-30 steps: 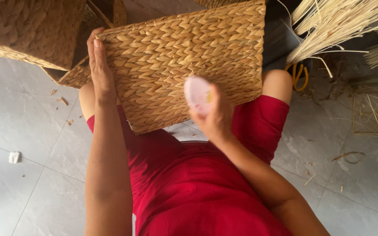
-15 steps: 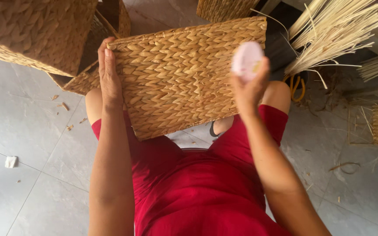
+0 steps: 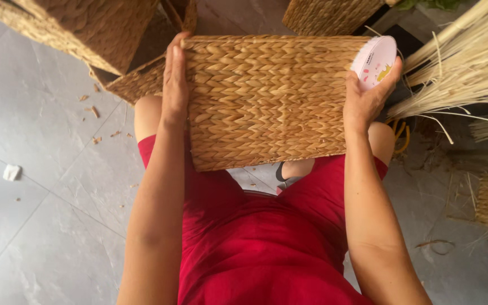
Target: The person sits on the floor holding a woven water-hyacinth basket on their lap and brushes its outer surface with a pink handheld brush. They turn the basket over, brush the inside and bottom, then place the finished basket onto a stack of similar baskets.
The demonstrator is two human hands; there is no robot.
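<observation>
The woven basket (image 3: 266, 101) sits across the person's knees, broad side up to the camera, right between the two hands. The left hand (image 3: 173, 85) lies flat and open along the basket's left edge, fingers straight, palm pressed to the weave rather than curled around anything. The right hand (image 3: 368, 96) is at the right edge, and it is busy: its fingers are wrapped around a small pink round tin (image 3: 375, 61), which it holds up against the basket's top right corner.

This basket looks light for its bulk, dry braided fibre, stiff enough to keep its box shape but with some give in the walls. The rough weave offers plenty of friction, so flat palms on opposite sides look like a sound hold; the rim would likely be firmer, though from this angle I cannot tell where the rim is. The tin looks smooth and hard, the slippery one here.

More baskets (image 3: 86, 28) crowd the grey tiled floor (image 3: 40, 186) beyond, and loose straw stalks (image 3: 464, 73) fan out at the right.
</observation>
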